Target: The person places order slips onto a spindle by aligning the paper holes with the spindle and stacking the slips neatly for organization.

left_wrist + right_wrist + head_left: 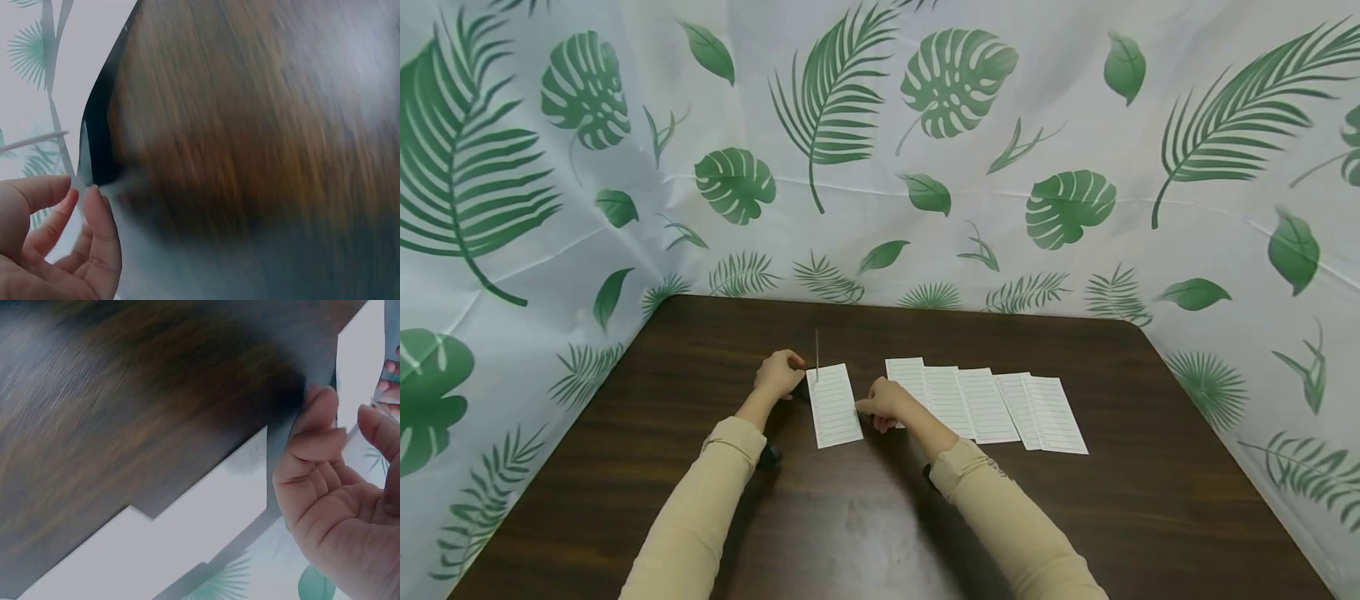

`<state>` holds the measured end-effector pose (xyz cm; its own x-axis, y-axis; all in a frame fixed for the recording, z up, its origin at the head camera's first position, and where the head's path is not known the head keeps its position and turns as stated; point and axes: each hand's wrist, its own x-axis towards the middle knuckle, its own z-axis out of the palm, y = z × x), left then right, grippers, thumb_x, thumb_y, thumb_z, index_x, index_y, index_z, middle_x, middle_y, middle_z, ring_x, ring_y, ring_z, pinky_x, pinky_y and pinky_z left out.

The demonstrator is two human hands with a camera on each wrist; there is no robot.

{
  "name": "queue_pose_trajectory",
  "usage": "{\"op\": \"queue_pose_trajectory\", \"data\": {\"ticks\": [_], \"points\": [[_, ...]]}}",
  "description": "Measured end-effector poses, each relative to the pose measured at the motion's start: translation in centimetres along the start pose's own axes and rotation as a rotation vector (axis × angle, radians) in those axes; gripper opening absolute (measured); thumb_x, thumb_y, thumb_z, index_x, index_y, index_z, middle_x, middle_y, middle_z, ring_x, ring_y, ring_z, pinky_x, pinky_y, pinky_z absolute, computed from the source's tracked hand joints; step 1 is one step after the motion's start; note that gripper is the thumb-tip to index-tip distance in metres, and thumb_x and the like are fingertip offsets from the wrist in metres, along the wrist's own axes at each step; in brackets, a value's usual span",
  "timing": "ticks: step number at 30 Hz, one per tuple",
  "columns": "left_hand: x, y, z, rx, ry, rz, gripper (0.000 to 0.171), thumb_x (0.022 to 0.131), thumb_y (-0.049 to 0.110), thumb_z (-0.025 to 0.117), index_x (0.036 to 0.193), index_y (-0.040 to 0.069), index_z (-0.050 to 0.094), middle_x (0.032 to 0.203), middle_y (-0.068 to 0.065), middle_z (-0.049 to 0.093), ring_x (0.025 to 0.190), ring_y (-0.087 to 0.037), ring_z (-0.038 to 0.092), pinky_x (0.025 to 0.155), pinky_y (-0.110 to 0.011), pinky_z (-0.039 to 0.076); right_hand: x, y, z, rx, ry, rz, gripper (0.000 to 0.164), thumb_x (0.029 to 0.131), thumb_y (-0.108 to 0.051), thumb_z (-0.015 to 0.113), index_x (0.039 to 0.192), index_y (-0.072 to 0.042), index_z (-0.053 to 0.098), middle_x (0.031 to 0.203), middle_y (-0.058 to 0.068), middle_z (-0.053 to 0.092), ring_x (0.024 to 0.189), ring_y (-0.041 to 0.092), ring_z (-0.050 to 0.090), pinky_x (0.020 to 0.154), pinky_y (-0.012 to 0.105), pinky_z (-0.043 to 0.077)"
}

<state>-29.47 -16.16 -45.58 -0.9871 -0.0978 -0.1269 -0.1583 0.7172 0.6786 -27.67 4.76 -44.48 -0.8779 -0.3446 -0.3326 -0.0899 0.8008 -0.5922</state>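
A white lined paper card (836, 408) lies over a dark base, held at both sides. A thin upright rod (817, 354) rises at the card's upper left corner. At that left side, my left hand (780, 373) has its thumb and fingertips around the card's corner; in the left wrist view the dark base (100, 140) shows under the card. My right hand (889, 403) has its index finger at the card's right edge, and in the right wrist view the card (360, 362) runs down between thumb and fingers.
A fanned row of several lined cards (987, 404) lies right of my right hand, partly overlapping. Brown wood-grain tabletop (820, 533) spreads beneath everything. A white leaf-patterned curtain (865, 167) hangs along the back and sides of the table.
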Motion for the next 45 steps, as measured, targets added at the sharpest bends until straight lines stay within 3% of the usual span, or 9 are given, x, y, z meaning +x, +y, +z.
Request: {"op": "queue_pose_trajectory", "data": {"ticks": [6,11,14,21,24,31,37,41,45], "points": [[-0.4,-0.4,-1.3,0.175,-0.042,0.188,0.024,0.089,0.012,0.062,0.11,0.002,0.064,0.098,-0.015,0.065,0.075,-0.024,0.062,0.07,-0.037,0.053,-0.8,0.6,-1.7,0.014,-0.062,-0.04,0.029,0.093,-0.023,0.058,0.087,0.004,0.064,0.059,0.012,0.064,0.042,0.01,0.053,0.04,0.019,0.048],[-0.8,-1.0,-1.8,0.281,-0.095,0.265,0.032,0.087,0.018,0.067,0.116,0.004,0.063,0.107,-0.015,0.064,0.098,-0.031,0.061,0.083,-0.046,0.053,-1.3,1.8,-3.3,0.026,-0.123,-0.078,0.027,0.094,-0.023,0.057,0.093,0.004,0.061,0.069,0.019,0.068,0.047,0.013,0.058,0.047,0.024,0.054],[-1.0,-1.5,-1.8,0.303,-0.132,0.332,0.042,0.085,0.02,0.07,0.122,0.002,0.059,0.115,-0.018,0.061,0.106,-0.034,0.058,0.09,-0.048,0.051,-1.4,2.8,-4.1,0.002,-0.136,-0.161,0.024,0.094,-0.021,0.056,0.097,0.002,0.06,0.072,0.018,0.068,0.054,0.017,0.063,0.052,0.027,0.057],[-1.1,-2.4,-1.9,0.361,-0.151,0.447,0.063,0.079,0.026,0.076,0.132,0.003,0.052,0.128,-0.02,0.052,0.117,-0.039,0.051,0.096,-0.053,0.047,-1.2,4.3,-5.3,-0.107,-0.052,-0.414,0.021,0.092,-0.018,0.059,0.102,0.0,0.061,0.087,0.016,0.068,0.074,0.025,0.066,0.063,0.028,0.055],[-1.0,-2.3,-1.8,0.357,-0.146,0.467,0.066,0.079,0.028,0.075,0.135,0.003,0.049,0.133,-0.021,0.049,0.121,-0.041,0.046,0.099,-0.055,0.045,-0.9,4.8,-5.8,-0.171,0.022,-0.46,0.023,0.091,-0.018,0.062,0.105,0.0,0.06,0.093,0.015,0.066,0.084,0.026,0.064,0.072,0.031,0.055],[-0.5,-2.1,-1.4,0.334,-0.175,0.497,0.069,0.078,0.023,0.077,0.136,-0.001,0.047,0.136,-0.024,0.048,0.124,-0.044,0.043,0.105,-0.054,0.039,-0.2,6.3,-6.4,-0.32,0.088,-0.422,0.044,0.084,-0.023,0.071,0.118,0.002,0.057,0.117,0.02,0.06,0.111,0.036,0.056,0.095,0.05,0.048],[0.1,-1.9,-1.4,0.375,-0.193,0.486,0.063,0.075,0.019,0.079,0.129,-0.004,0.054,0.128,-0.025,0.054,0.12,-0.042,0.048,0.104,-0.052,0.041,0.3,7.5,-6.6,-0.424,0.068,-0.355,0.076,0.077,-0.037,0.076,0.135,0.0,0.044,0.139,0.023,0.044,0.128,0.043,0.041,0.1,0.066,0.037],[0.4,-1.6,-1.4,0.376,-0.21,0.47,0.061,0.074,0.019,0.08,0.126,-0.003,0.057,0.126,-0.023,0.056,0.119,-0.041,0.049,0.105,-0.051,0.041,0.6,7.7,-6.7,-0.443,0.06,-0.318,0.095,0.071,-0.039,0.08,0.142,0.002,0.033,0.146,0.026,0.034,0.134,0.044,0.032,0.104,0.068,0.031],[0.8,-1.5,-1.4,0.373,-0.222,0.475,0.062,0.073,0.019,0.081,0.125,-0.003,0.057,0.126,-0.022,0.057,0.12,-0.04,0.049,0.105,-0.049,0.041,0.8,7.8,-6.7,-0.474,0.028,-0.284,0.101,0.069,-0.04,0.081,0.144,0.004,0.029,0.149,0.026,0.029,0.139,0.043,0.026,0.109,0.067,0.025]]}}
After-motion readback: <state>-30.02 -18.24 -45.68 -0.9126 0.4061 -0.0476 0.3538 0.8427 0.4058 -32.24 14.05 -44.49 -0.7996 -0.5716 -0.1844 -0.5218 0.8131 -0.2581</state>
